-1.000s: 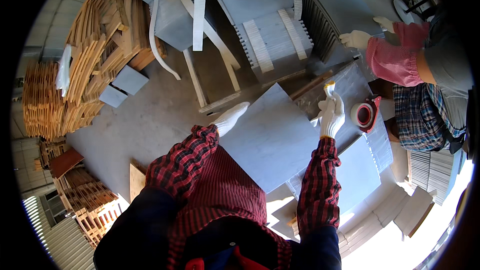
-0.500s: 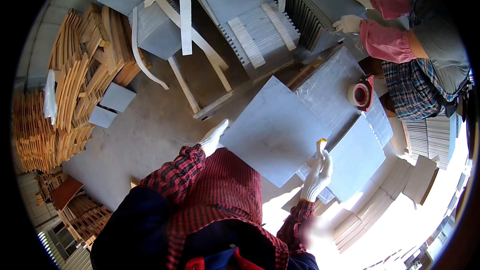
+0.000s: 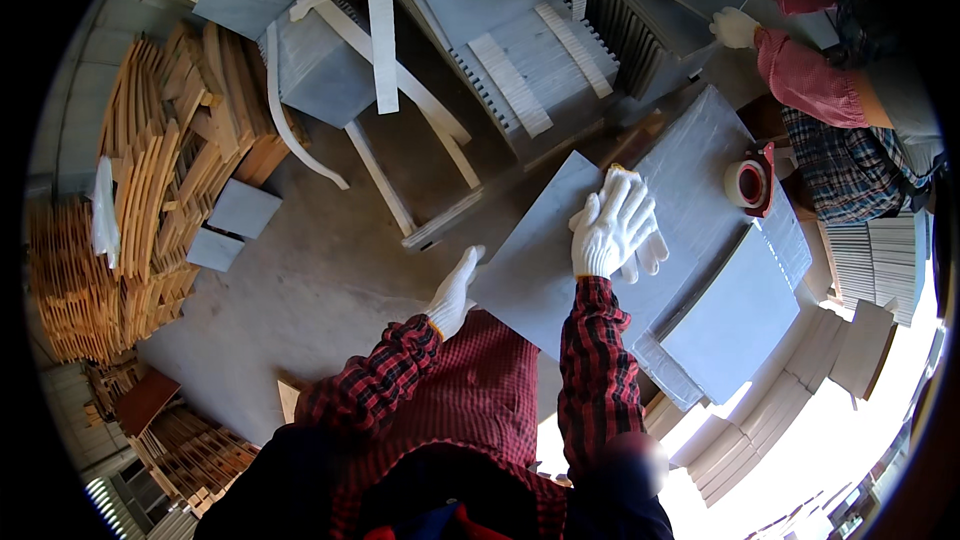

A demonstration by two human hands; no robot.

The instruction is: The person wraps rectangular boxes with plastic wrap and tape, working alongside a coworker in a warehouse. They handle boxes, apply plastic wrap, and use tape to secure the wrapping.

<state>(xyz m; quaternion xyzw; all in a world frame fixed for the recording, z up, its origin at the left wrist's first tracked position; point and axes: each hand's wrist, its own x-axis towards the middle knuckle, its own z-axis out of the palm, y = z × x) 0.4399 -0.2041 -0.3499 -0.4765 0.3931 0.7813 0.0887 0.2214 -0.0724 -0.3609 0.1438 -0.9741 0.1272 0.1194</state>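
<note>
Left hand [image 3: 455, 292]: my gloved fingers are straight and together at the grey panel's left corner; I cannot tell whether they touch.
Right hand [image 3: 612, 228]: fingers slightly apart, laid flat over the panel, not visibly curled round it.
Grey panel [image 3: 525, 255]: between my hands.
Panel slip: flat fingers on a smooth face might let it slide.
Panel edges: a swing rightward could scrape the wrapped stack [image 3: 690, 155] or knock the tape dispenser [image 3: 750, 185].
Floor [image 3: 330, 270]: the roomiest side, left of my left fingers.

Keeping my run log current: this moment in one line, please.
left hand: beside grey slab; right hand: at slab's right side; tape dispenser: on wrapped stack
</note>
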